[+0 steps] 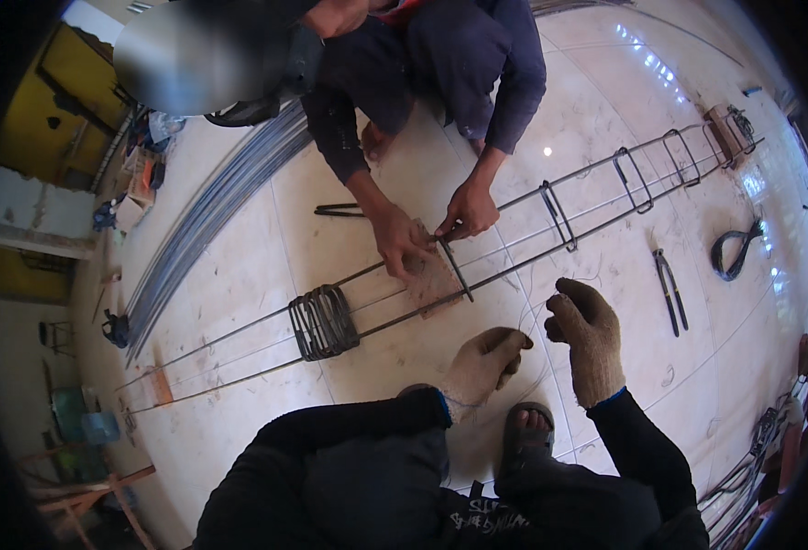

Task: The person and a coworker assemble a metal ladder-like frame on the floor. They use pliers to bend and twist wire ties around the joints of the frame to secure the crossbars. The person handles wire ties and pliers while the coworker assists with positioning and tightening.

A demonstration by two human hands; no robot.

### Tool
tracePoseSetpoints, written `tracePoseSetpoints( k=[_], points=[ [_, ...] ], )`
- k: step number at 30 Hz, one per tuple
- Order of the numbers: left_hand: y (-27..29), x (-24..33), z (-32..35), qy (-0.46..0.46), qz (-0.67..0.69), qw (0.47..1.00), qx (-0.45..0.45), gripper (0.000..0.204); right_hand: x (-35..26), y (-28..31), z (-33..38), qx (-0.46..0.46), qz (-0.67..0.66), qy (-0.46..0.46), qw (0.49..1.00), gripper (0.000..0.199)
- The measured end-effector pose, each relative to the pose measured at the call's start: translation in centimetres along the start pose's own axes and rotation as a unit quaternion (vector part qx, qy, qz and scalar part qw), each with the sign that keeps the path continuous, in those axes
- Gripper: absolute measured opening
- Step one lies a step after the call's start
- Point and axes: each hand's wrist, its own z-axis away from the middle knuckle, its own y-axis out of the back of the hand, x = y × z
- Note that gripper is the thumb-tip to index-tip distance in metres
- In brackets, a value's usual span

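Observation:
My left hand (483, 368), in a beige work glove, is closed with thumb and fingertips together on a thin wire. The gloved right hand (591, 341) is raised to its right, fingers curled in a pinch where thin wire strands show. Fine wire loops between the two hands, hard to trace. Just beyond them lies a long rebar cage (514, 268) with square stirrups (560, 216) along its right part. A bunch of loose stirrups (323, 323) sits around its left part. Opposite me, a squatting co-worker's hands (436, 234) hold a stirrup over a wooden block (427, 289).
Pincers (670, 291) and a coil of dark wire (736, 249) lie at the right. Long steel bars (211, 215) stretch across the floor at the far left. Another tool with dark handles (338, 210) is beside the co-worker. A block (726, 137) supports the cage's right end.

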Motion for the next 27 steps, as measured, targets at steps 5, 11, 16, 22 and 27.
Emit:
tracePoseSetpoints(
  k=[5, 11, 16, 22, 27],
  points=[
    [-0.2, 0.1, 0.1, -0.001, -0.04, 0.999, -0.013, 0.033, -0.6, 0.3, -0.6, 0.01, 0.004, 0.001, 1.0, 0.038],
    [-0.2, -0.4, 0.2, -0.058, -0.095, 0.994, 0.024, 0.03, 0.6, 0.3, -0.8, 0.005, -0.002, 0.071, 0.997, 0.033],
    [-0.2, -0.3, 0.3, -0.111, -0.079, 0.987, 0.08, 0.029, 0.8, 0.7, -0.7, 0.008, 0.053, 0.061, 0.997, 0.033],
    [-0.6, 0.0, 0.5, -0.123, -0.075, 0.985, 0.099, 0.029, 0.2, 0.8, -0.3, -0.006, 0.017, 0.061, 0.998, 0.035],
    [-0.9, -0.1, 0.7, -0.121, -0.063, 0.986, 0.099, 0.03, 0.3, 0.9, 0.1, 0.057, -0.069, 0.098, 0.991, 0.033]
  ],
)
